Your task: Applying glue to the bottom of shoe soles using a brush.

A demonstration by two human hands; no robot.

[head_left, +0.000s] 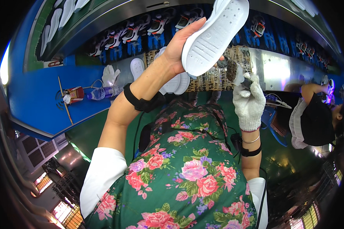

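Note:
My bare left hand point(174, 53) grips a white shoe sole point(214, 36) along its left side, raised above the bench with its grooved, dotted face showing. Fingertips show at the sole's right edge. In a white knitted glove, my right hand point(249, 101) is closed around the handle of a brush point(233, 71). The dark bristles point up and left, close to the lower right of the sole; a small gap separates them. Beneath, several more white soles point(177, 84) lie on the bench, partly hidden by my left forearm. Brown printed covering point(202, 84) lies under the work.
On the blue table point(34, 89) at left are a plastic bottle point(103, 92), a spare white glove point(111, 75), a red box point(75, 94) and a thin stick. Shoe uppers point(132, 33) line the rack ahead. Another person point(315, 118) works at far right.

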